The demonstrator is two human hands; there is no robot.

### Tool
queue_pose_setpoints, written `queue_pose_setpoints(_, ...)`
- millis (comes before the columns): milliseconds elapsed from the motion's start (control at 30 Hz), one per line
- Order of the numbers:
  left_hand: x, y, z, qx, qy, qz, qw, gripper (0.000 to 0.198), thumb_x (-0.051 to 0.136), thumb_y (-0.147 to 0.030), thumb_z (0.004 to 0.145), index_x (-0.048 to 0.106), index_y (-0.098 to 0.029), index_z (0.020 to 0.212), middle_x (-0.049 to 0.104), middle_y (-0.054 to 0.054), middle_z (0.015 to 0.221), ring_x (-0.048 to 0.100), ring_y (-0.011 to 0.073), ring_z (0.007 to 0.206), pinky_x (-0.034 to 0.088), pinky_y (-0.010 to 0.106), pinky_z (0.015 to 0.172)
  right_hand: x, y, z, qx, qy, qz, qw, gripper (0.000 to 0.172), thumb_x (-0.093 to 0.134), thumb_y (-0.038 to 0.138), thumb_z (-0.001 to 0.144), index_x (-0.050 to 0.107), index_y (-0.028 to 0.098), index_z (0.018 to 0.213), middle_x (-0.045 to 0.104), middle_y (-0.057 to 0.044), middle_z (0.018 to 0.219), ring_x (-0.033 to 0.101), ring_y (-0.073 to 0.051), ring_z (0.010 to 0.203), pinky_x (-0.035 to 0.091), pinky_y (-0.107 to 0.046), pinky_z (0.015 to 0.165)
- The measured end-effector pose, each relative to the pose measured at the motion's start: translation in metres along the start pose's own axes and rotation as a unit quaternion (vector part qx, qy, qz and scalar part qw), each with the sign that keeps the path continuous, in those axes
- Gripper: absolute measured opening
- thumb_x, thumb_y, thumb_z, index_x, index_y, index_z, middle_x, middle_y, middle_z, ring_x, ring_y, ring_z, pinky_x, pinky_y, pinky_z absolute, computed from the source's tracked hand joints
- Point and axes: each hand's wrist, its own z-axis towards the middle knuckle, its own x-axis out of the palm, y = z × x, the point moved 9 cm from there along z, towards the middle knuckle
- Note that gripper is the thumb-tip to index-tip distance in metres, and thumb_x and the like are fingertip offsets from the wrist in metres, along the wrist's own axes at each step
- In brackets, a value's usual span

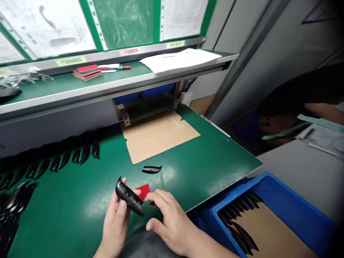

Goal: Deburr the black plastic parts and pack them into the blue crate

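Note:
My left hand (117,218) is closed around a curved black plastic part (128,196), a hollow shell with a pointed tip, holding it tilted above the bench. Close to its lower end is my right hand (169,216), thumb and fingers apart, with nothing visibly gripped. Behind the fingertips shows a red pad (144,191). A small dark object (152,204) peeks out under the right fingers, too covered to name. Farther back on the green bench lies another black curved part (152,169), smaller, with light streaks.
Brown cardboard (161,138) lies on the bench. Black parts line the left side (55,164). At right stands a blue bin (268,179) holding cardboard and several black parts. The shelf (118,84) carries red pads (87,71), a red pen and papers. Another person's arm (325,111) is at far right.

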Motion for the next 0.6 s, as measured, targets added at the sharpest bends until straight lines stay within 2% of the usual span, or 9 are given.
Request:
queue_pose_setpoints(67,-0.005,-0.013,-0.010,0.031,0.023,-0.020,0.999,0.057,0.055,-0.041,0.086,0.034,-0.027,0.137,0.065,0.009,0.119,0.061,0.0242,0.107,0.045,0.038,0.098,0.004,0.013,0.007,-0.017,-0.008,-0.047,0.999,0.064,0.026,0.075,0.082,0.054,0.023,0.106,0.058,-0.006,0.097,0.050,-0.022,0.087,0.037,-0.035,0.077)
queue_pose_setpoints(133,-0.010,-0.022,-0.017,0.058,0.048,-0.025,0.997,0.050,0.055,-0.036,0.087,0.037,-0.028,0.133,0.062,0.010,0.126,0.057,0.0258,0.115,0.042,0.040,0.102,0.006,0.021,0.016,-0.037,-0.012,-0.093,0.995,0.067,0.019,0.075,0.083,0.055,0.022,0.103,0.057,-0.007,0.092,0.049,-0.023,0.082,0.035,-0.035,0.073)
queue_pose_setpoints(233,-0.014,-0.027,-0.023,0.077,0.077,-0.029,0.994,0.045,0.054,-0.031,0.088,0.041,-0.029,0.131,0.059,0.010,0.130,0.055,0.0265,0.118,0.045,0.040,0.100,0.010,0.027,0.027,-0.072,-0.005,-0.147,0.987,0.072,0.011,0.074,0.083,0.055,0.021,0.102,0.055,-0.007,0.089,0.045,-0.022,0.078,0.032,-0.034,0.070)
queue_pose_setpoints(367,-0.022,-0.027,-0.021,0.074,0.050,-0.052,0.995,0.041,0.056,-0.030,0.088,0.045,-0.027,0.127,0.060,0.011,0.129,0.056,0.0272,0.117,0.047,0.040,0.098,0.013,0.025,0.035,-0.094,0.010,-0.213,0.973,0.073,0.007,0.073,0.083,0.057,0.021,0.093,0.052,-0.006,0.083,0.041,-0.021,0.074,0.027,-0.033,0.066)
queue_pose_setpoints(467,-0.018,-0.024,-0.017,0.069,0.059,-0.052,0.995,0.038,0.055,-0.028,0.088,0.047,-0.028,0.126,0.059,0.011,0.129,0.057,0.0276,0.116,0.046,0.044,0.098,0.015,0.019,0.040,-0.099,0.027,-0.241,0.965,0.065,0.011,0.069,0.087,0.053,0.020,0.081,0.051,-0.004,0.079,0.039,-0.020,0.073,0.024,-0.033,0.066)
queue_pose_setpoints(600,-0.013,-0.022,-0.014,0.072,0.074,-0.034,0.994,0.035,0.053,-0.025,0.089,0.049,-0.029,0.124,0.058,0.011,0.131,0.054,0.0270,0.120,0.046,0.042,0.099,0.017,0.010,0.044,-0.119,0.059,-0.266,0.955,0.049,0.029,0.062,0.092,0.051,0.020,0.077,0.052,-0.002,0.077,0.038,-0.018,0.071,0.021,-0.032,0.064)
